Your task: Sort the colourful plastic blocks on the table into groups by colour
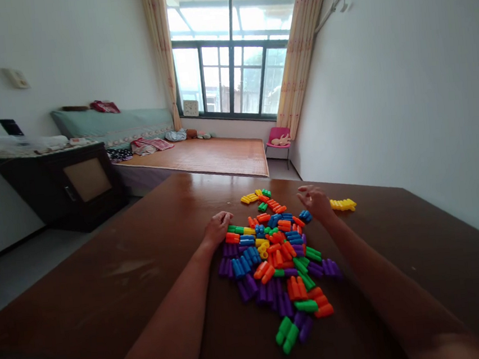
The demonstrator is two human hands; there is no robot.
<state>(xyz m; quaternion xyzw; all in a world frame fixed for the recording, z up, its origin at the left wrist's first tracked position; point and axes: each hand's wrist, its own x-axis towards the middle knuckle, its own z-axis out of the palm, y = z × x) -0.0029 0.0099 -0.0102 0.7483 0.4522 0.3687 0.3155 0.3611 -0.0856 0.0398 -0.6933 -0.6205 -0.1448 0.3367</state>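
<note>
A heap of plastic bullet-shaped building blocks (pixel 274 255) in orange, blue, purple, green and yellow lies on the brown table (pixel 146 267). My left hand (pixel 219 228) rests at the heap's upper left edge, near a green block piece (pixel 236 229); its fingers are loosely bent and nothing shows in them. On the other side, my right hand (pixel 315 200) is over the table with its fingers apart, holding nothing visible. Just right of it sits a joined yellow block row (pixel 343 205). A smaller yellow block row (pixel 249 199) lies at the far end of the heap.
Beyond the table stands a bed (pixel 215 153) with a mat and some cloths. A dark cabinet (pixel 57 183) is at the left, and a pink chair (pixel 278 137) stands under the curtain by the window. The right wall (pixel 404 84) runs alongside the table.
</note>
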